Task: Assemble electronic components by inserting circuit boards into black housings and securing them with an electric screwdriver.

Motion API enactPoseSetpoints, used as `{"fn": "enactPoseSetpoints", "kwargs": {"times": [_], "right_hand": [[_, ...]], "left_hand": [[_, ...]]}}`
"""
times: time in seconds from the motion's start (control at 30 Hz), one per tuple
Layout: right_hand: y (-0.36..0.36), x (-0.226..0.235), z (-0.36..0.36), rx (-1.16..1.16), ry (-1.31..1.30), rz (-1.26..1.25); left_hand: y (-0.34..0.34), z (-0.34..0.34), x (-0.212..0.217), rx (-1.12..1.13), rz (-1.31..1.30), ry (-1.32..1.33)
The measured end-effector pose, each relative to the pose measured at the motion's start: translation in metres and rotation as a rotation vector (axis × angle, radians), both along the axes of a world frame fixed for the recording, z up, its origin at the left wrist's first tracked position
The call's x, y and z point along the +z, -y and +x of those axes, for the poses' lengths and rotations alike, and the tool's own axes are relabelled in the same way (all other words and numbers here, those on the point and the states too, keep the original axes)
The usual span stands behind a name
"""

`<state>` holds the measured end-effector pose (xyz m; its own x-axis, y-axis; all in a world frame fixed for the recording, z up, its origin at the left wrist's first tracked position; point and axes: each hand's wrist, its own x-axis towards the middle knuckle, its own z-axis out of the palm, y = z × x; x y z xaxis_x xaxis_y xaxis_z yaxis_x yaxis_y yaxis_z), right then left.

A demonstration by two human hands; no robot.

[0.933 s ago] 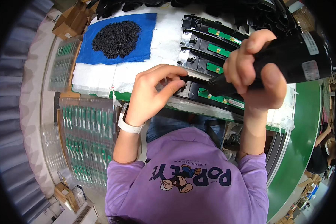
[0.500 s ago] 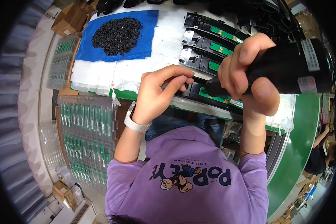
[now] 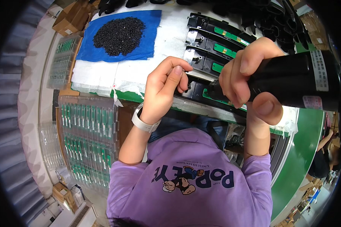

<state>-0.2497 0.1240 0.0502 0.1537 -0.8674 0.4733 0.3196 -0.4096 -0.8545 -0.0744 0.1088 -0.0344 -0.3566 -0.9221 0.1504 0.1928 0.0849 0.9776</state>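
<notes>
My right hand (image 3: 250,75) is wrapped round a black electric screwdriver (image 3: 291,77), its tip end pointing left and down at the green circuit board (image 3: 207,94) in the nearest black plastic housing (image 3: 196,90). Whether the tip touches the board I cannot tell. My left hand (image 3: 165,83) is closed in a pinch over the left end of that housing, with a small dark screw (image 3: 187,71) showing at the fingertips. Beyond it, several similar black housings (image 3: 206,56) lie in a row, each with a green board (image 3: 223,49).
At the far left, a blue cloth (image 3: 149,38) bears a heap of small black screws (image 3: 119,36). Clear trays (image 3: 89,117) of green boards stand left of the table. Black parts (image 3: 269,17) are piled at the far right. A cardboard box (image 3: 70,19) sits beyond the trays.
My left hand has shifted a little away from me and to the left, its fingertips rising off the housing's end. The screwdriver's back end has dropped slightly toward me.
</notes>
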Motion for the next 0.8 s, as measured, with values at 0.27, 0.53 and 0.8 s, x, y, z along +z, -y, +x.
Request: {"fn": "enactPoseSetpoints", "kwargs": {"times": [0.27,0.53,0.8], "right_hand": [[-0.002,-0.005,0.001,0.028,0.038,0.051],[-0.002,-0.006,0.011,0.134,0.070,0.107],[-0.003,-0.005,0.013,0.119,0.045,0.110]], "left_hand": [[-0.004,-0.006,0.000,-0.030,0.050,-0.034],[-0.006,-0.013,-0.011,0.027,0.021,-0.125],[-0.008,-0.011,-0.015,0.025,0.035,-0.158]]}}
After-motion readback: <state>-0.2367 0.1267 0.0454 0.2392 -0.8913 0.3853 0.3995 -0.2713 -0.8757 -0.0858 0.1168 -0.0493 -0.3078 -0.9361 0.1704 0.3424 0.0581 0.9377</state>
